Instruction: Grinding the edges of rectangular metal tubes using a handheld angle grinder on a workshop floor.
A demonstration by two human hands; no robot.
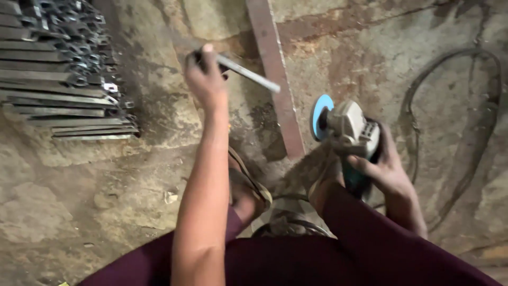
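My left hand [205, 78] is raised over the concrete floor and grips a short flat metal strip [248, 74] that points to the right. My right hand [385, 168] holds an angle grinder [349, 132] with a pale body, a teal handle and a blue disc [320, 116] facing left. The grinder hovers just right of a long rusty flat steel bar [275, 63] lying on the floor. The strip's free end hangs above that bar.
A stack of flat metal pieces with end fittings [63, 69] lies at the upper left. A dark cable [455, 106] loops over the floor at the right. My sandalled foot [246, 188] and maroon-clad legs [296, 259] fill the bottom centre.
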